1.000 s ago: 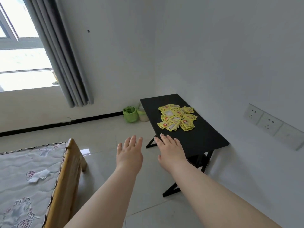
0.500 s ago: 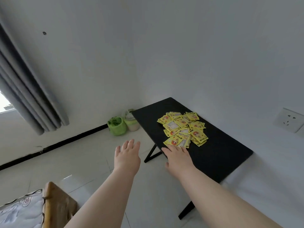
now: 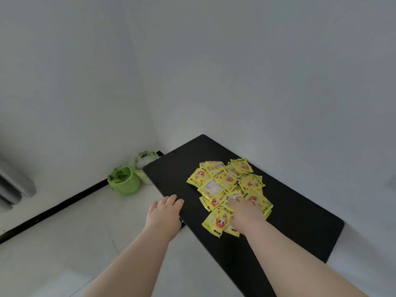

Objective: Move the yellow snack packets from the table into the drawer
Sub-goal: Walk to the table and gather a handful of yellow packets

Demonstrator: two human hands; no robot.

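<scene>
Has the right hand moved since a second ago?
Yes: the right hand went forward from the near edge of the black table onto the yellow packets.

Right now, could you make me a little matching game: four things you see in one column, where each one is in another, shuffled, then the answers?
1. left hand
2. right hand
3. yellow snack packets
4. green bag

A. heaped on the black table
B. on the floor
C. laid on top of the packets
D. at the table's edge

Pairs: 1-D, 2-C, 3-A, 4-B.
</scene>
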